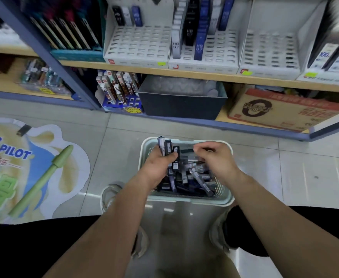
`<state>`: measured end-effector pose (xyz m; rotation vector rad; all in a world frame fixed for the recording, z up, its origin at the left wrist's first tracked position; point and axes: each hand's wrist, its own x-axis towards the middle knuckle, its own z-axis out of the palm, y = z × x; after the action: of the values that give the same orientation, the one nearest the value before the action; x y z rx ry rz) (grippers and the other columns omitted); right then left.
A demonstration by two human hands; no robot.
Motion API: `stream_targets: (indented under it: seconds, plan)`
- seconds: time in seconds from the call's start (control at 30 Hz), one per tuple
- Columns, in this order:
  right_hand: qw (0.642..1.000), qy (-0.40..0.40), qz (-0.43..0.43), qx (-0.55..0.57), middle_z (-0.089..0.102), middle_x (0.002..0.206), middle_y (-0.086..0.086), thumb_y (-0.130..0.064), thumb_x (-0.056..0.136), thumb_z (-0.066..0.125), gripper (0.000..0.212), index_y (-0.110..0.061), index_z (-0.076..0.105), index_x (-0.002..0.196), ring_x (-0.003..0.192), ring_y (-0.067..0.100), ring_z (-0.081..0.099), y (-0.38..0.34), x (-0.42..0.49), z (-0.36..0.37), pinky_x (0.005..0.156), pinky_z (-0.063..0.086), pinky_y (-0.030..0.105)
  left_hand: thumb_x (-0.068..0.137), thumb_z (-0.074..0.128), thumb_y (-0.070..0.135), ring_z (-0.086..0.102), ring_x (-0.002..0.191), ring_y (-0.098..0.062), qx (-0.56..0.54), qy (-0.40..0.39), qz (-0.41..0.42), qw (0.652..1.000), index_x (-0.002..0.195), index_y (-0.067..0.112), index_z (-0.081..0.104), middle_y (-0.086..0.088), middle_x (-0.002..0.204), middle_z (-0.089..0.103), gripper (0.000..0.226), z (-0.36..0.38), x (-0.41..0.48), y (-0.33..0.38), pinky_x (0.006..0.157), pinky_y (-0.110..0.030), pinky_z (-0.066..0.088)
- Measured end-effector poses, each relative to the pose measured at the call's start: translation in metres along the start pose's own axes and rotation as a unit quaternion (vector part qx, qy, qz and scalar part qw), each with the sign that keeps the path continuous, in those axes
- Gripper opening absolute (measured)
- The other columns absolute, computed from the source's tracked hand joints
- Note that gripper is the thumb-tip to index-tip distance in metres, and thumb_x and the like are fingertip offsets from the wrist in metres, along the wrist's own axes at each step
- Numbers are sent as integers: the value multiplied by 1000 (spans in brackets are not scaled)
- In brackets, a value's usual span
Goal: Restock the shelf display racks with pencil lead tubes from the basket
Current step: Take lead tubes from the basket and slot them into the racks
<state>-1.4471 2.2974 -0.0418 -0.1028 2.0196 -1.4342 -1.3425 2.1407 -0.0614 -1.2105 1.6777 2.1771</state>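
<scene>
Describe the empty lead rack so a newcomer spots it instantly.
On the wooden shelf above the basket, three white slotted racks stand side by side. The empty rack is the rightmost one. Unlike the left rack and the middle rack, every slot in it stands bare.

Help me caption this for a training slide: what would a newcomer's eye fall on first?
Both hands in the pale green basket, low centre: the left hand grips a bunch of pencil lead tubes, the right hand reaches among loose ones. Above, white display racks stand mostly unfilled on the shelf; a Pilot floor sticker lies far left.
</scene>
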Motion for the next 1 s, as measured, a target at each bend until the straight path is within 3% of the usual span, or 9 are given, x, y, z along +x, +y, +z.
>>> stream_targets:
  seconds: [0.1, 0.17, 0.33, 0.4, 0.57, 0.63, 0.73, 0.9, 1.0]
  plan:
    - [999, -16, -31, -39, 76, 93, -12, -21, 87, 74, 11, -32, 78, 88, 87, 7, 69, -25, -9, -13, 90, 54, 31, 93, 68, 12, 70, 107, -28, 13, 0, 20, 1000, 112, 18, 59, -6, 112, 74, 22, 2, -21, 23, 98, -50, 52]
    - [996, -46, -58, -54, 74, 105, -9, -12, 86, 75, 22, -32, 76, 94, 98, 7, 68, -41, -18, -20, 97, 51, 31, 96, 64, 9, 70, 105, -27, 22, -14, 28, 999, 115, 17, 58, -6, 112, 74, 21, 2, -35, 35, 96, -46, 53]
    - [994, -57, -88, 17, 69, 87, -2, 8, 77, 77, 36, -16, 68, 101, 72, 4, 65, -78, -42, -36, 77, 55, 22, 97, 61, 4, 68, 110, -30, 24, -36, 54, 998, 125, 8, 52, -13, 117, 71, 30, 5, -68, 62, 103, -52, 49]
    - [993, -60, -90, 41, 70, 78, -5, 9, 80, 75, 30, -13, 68, 98, 70, 9, 66, -90, -49, -41, 77, 57, 28, 97, 60, 3, 68, 111, -30, 23, -54, 64, 996, 125, 8, 51, -14, 118, 71, 30, 5, -80, 73, 104, -50, 49]
    - [990, -63, -118, 44, 76, 90, 6, 1, 85, 73, 20, -14, 73, 98, 77, 17, 71, -121, -58, -46, 80, 60, 34, 99, 57, 3, 72, 96, -20, 35, -89, 85, 992, 122, 13, 51, -9, 107, 72, 26, 4, -101, 102, 84, -38, 58]
    - [988, -52, -139, 31, 76, 93, 8, -2, 85, 74, 19, -16, 73, 98, 78, 19, 72, -134, -57, -46, 80, 60, 36, 96, 63, 10, 70, 104, -24, 34, -87, 91, 992, 125, 12, 50, -13, 114, 70, 31, 0, -105, 117, 91, -45, 56]
    - [983, -22, -180, -7, 76, 88, 6, -5, 83, 78, 19, -20, 73, 94, 71, 15, 70, -160, -48, -42, 81, 59, 35, 82, 77, 33, 61, 123, -29, 53, -92, 103, 989, 134, 24, 48, -6, 130, 66, 60, -12, -109, 143, 109, -59, 41]
    - [971, 6, -238, -28, 74, 76, -1, -5, 81, 80, 20, -23, 73, 85, 73, 15, 70, -206, -17, -22, 86, 59, 45, 97, 62, 11, 66, 107, -18, 41, -60, 133, 988, 131, 16, 51, -3, 120, 70, 36, -43, -104, 184, 107, -46, 47]
    - [965, 21, -258, -34, 71, 79, 3, -5, 80, 80, 20, -23, 72, 83, 72, 19, 69, -233, 10, 2, 80, 60, 47, 99, 57, 6, 69, 108, -24, 23, -17, 151, 988, 123, 16, 55, -8, 116, 72, 25, -64, -96, 197, 97, -44, 54]
